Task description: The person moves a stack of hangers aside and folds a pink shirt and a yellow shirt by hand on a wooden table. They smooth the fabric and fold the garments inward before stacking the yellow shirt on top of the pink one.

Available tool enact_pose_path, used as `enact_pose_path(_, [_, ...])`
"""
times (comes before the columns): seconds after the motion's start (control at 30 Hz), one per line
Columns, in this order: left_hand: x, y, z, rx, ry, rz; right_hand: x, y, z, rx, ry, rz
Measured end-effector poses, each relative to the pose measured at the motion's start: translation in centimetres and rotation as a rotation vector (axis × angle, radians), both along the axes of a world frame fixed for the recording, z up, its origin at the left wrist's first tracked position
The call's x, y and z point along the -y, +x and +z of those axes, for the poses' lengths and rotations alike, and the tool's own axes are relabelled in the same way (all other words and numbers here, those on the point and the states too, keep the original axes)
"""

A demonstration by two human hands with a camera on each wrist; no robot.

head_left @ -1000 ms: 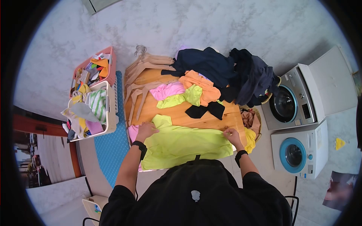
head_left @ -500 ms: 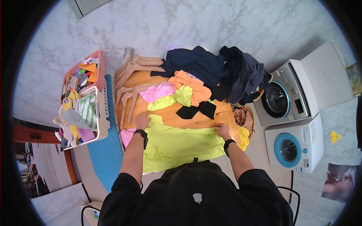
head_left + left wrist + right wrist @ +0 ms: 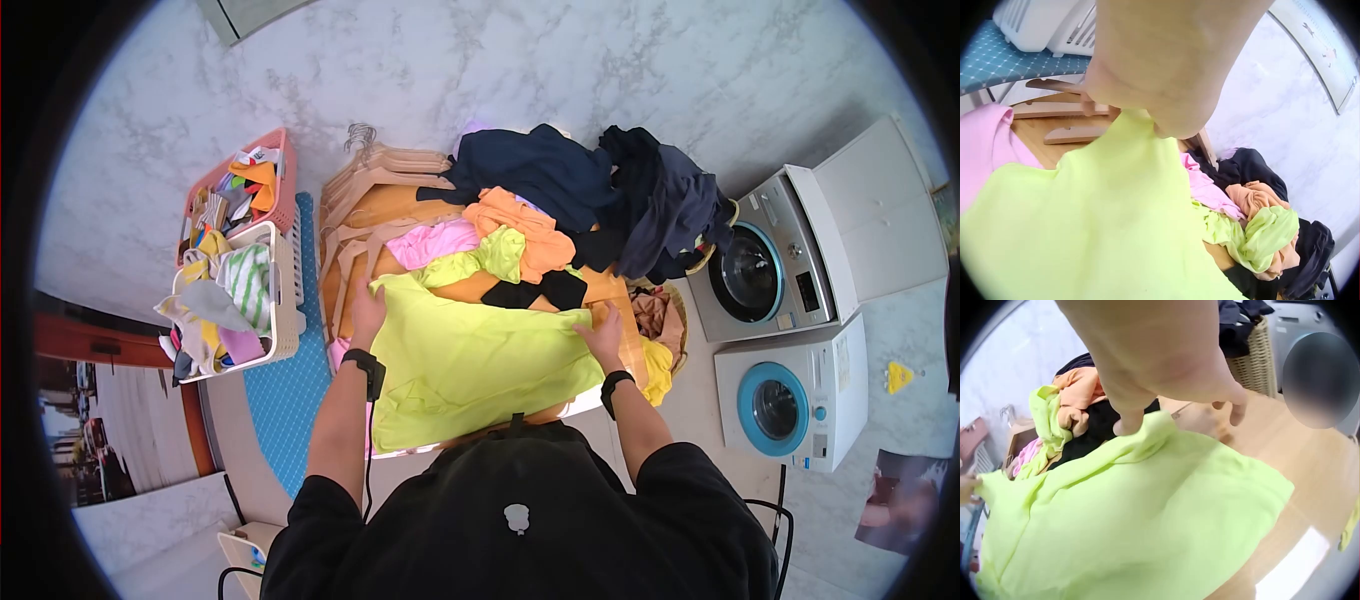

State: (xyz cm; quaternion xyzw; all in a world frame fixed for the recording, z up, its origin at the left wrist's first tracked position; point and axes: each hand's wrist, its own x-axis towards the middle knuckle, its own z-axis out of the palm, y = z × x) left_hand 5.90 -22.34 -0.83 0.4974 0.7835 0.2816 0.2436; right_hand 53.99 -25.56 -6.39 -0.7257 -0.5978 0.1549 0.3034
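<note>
A lime-green shirt (image 3: 480,350) hangs spread between both hands above the front of the wooden table. My left hand (image 3: 367,318) pinches its upper left corner; in the left wrist view the cloth is drawn up to a peak under the left hand (image 3: 1160,94). At the upper right edge, my right hand (image 3: 604,338) holds the cloth with the thumb on the near side. The right wrist view shows the shirt (image 3: 1147,506) bunched beside that thumb, with some fingers hidden behind the hand. Pink cloth (image 3: 997,144) lies under the shirt's left side.
Wooden hangers (image 3: 345,230) lie along the table's left side. Dark clothes (image 3: 535,175), an orange garment (image 3: 520,230) and black cloth (image 3: 560,290) are heaped at the back. Filled laundry baskets (image 3: 285,290) stand left, on a blue ironing board (image 3: 290,420). Two washing machines (image 3: 790,400) stand right.
The shirt lay flat on the table and is now lifted, its upper edge raised toward the back. Both hands have moved up and away from the body with it.
</note>
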Motion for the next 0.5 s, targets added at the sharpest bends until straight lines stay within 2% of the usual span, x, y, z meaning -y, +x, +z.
enact_pose_path(0.03, [0.3,-1.1,-2.2,-0.084,0.116,0.016,0.8,-0.1,-0.2,0.072,-0.062,-0.175])
enact_pose_path(0.07, [0.8,-1.6,-3.5,-0.167,0.232,0.031,1.7,0.0,0.2,0.073,-0.062,-0.174])
enact_pose_path(0.1, [1.6,-1.3,-3.5,-0.166,0.232,0.032,2.7,0.1,0.9,0.147,-0.245,-0.149])
enact_pose_path(0.13, [2.5,-0.5,-3.2,-0.319,0.225,0.095,3.7,0.4,1.0,0.221,-0.428,-0.122])
enact_pose_path(0.17, [3.7,0.1,-2.9,-0.472,0.217,0.158,4.4,0.7,1.1,0.221,-0.428,-0.121])
enact_pose_path(0.23, [6.6,0.5,-3.0,-0.444,0.172,0.126,5.9,2.5,0.4,0.110,-0.603,-0.059])
enact_pose_path(0.27, [8.4,0.7,-3.1,-0.417,0.127,0.090,7.0,3.3,-0.2,0.110,-0.608,-0.059])
enact_pose_path(0.33, [12.4,1.2,-3.0,-0.245,-0.053,0.170,9.1,5.0,-1.9,-0.113,-0.494,-0.099])
enact_pose_path(0.47, [20.3,2.5,-1.0,-0.081,-0.252,0.147,12.5,7.0,-3.0,-0.093,-0.603,-0.074])
enact_pose_path(0.5, [21.6,2.9,-0.4,-0.192,-0.211,-0.013,12.9,7.0,-3.0,-0.090,-0.613,-0.065])
